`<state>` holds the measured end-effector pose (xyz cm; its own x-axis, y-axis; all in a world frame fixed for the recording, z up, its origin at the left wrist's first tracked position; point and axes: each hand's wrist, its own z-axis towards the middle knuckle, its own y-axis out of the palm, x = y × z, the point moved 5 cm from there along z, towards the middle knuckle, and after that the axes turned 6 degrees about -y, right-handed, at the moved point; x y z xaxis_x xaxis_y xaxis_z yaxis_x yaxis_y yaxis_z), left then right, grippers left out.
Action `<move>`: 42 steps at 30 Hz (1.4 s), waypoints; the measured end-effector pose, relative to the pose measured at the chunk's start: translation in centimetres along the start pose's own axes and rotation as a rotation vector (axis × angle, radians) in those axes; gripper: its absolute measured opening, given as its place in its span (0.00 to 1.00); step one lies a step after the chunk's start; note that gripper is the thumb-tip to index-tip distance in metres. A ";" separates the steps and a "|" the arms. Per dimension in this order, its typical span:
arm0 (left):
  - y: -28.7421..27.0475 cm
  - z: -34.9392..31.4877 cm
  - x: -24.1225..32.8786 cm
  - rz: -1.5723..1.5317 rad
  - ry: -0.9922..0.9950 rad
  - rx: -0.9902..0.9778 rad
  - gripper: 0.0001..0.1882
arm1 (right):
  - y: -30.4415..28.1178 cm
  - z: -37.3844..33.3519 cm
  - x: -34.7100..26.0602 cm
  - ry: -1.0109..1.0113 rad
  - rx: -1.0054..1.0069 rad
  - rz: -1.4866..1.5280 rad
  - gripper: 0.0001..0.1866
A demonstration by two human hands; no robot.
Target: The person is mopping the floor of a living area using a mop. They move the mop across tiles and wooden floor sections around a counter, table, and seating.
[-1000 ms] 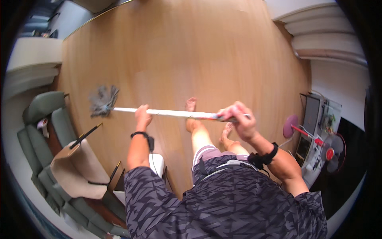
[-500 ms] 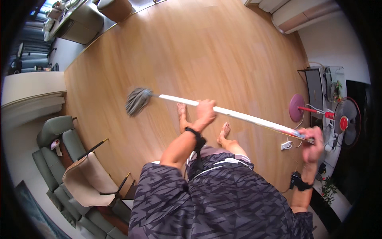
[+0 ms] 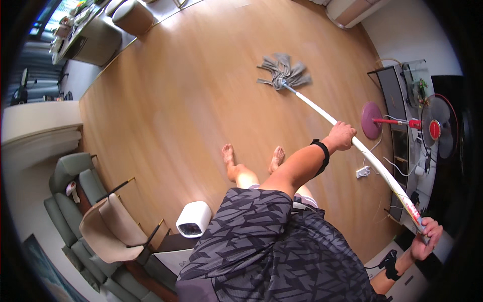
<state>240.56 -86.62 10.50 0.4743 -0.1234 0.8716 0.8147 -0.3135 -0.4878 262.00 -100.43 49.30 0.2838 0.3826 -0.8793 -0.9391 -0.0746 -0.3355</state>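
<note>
A mop [image 3: 319, 109] with a long white pole reaches from beside me out over the wooden floor. Its grey strands [image 3: 283, 74] are fanned out at the far end, ahead and to the right of my feet. Partway along the pole, my left hand [image 3: 342, 136] is wrapped round it, the arm crossing over my body. At the pole's near end, low on the right, my right hand [image 3: 426, 238] grips it. Both wrists carry black straps.
A standing fan [image 3: 433, 130] with a pink base is at the right, by a low cabinet. A power strip [image 3: 363, 172] with cables lies on the floor nearby. On the left are a beige chair [image 3: 111, 229], a green sofa [image 3: 63, 214] and a white boxy device [image 3: 194, 219].
The mop head has swung from the left of my feet to the far right, its strands spreading out. My left hand has moved right; my right hand has come lower and closer.
</note>
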 end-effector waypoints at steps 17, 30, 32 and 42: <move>-15.0 -45.8 -28.2 0.286 -0.836 0.243 0.08 | 40.7 -3.2 15.6 0.794 -0.082 0.681 0.12; -8.8 -35.3 -24.6 0.333 -0.830 0.258 0.05 | 26.4 -7.2 18.0 0.818 0.289 0.850 0.13; -5.6 -28.2 -18.7 0.334 -0.732 0.210 0.05 | 17.8 -8.7 17.4 0.706 0.385 0.751 0.13; 17.3 -6.2 -1.4 0.374 -0.080 -0.292 0.13 | -7.2 -28.8 7.4 0.684 0.706 -0.121 0.05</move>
<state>251.94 -97.74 1.17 0.7503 -0.2092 0.6272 0.4612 -0.5141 -0.7232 276.49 -123.61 35.52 0.2277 -0.2791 -0.9329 -0.7335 0.5809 -0.3528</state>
